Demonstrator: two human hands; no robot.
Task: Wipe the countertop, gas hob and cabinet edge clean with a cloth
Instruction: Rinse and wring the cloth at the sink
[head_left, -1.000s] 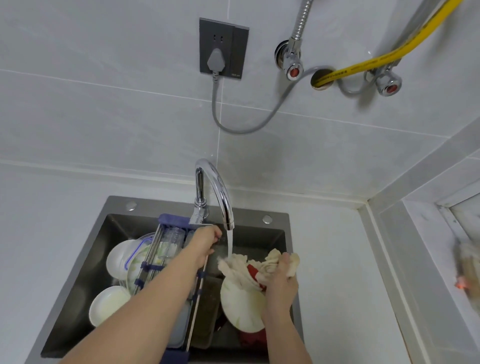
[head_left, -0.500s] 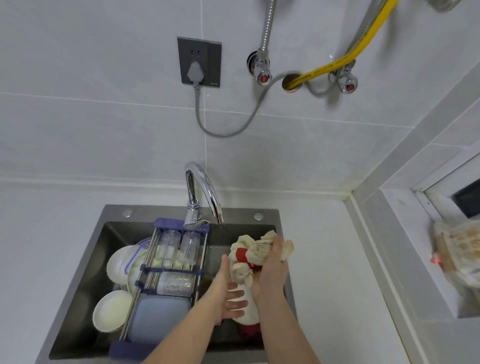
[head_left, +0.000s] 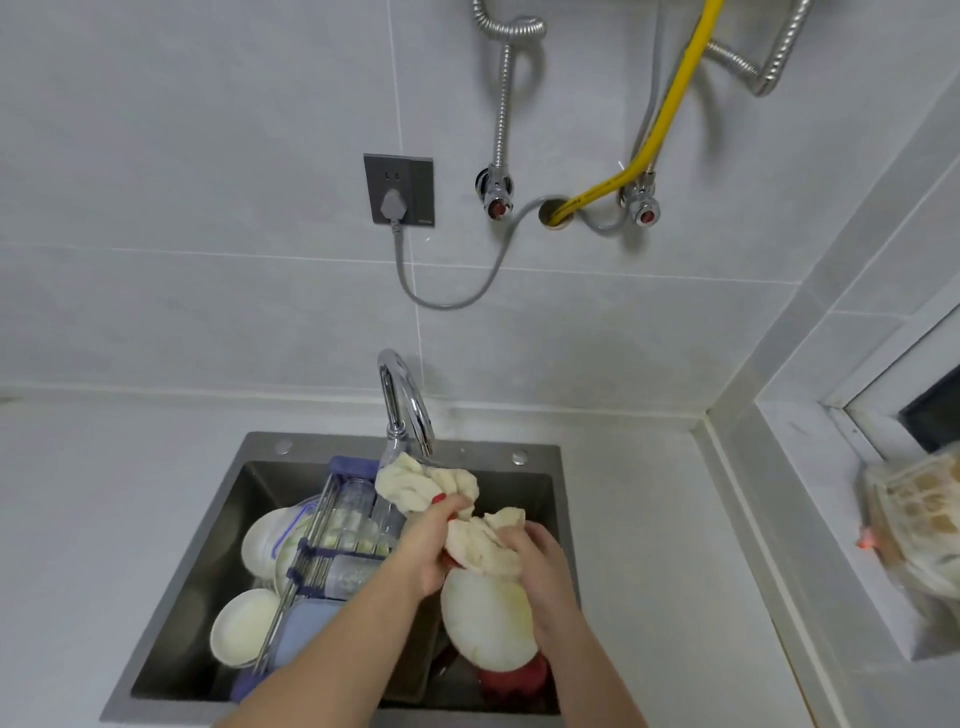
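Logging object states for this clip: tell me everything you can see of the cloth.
The cloth is cream-white with a red part showing between the folds, soft and terry-like, bunched and twisted into lumps. It is held over the sink, just below the tap spout. The left hand grips its middle, the right hand grips its near end. No water runs.

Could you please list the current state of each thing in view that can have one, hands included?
cloth: bunched, held over the sink by both hands
left hand: gripping the cloth
right hand: gripping the cloth
tap: no water running
sink: loaded with dishes and a rack
wall socket: plug inserted
rack: lying across the sink, holding glass jars
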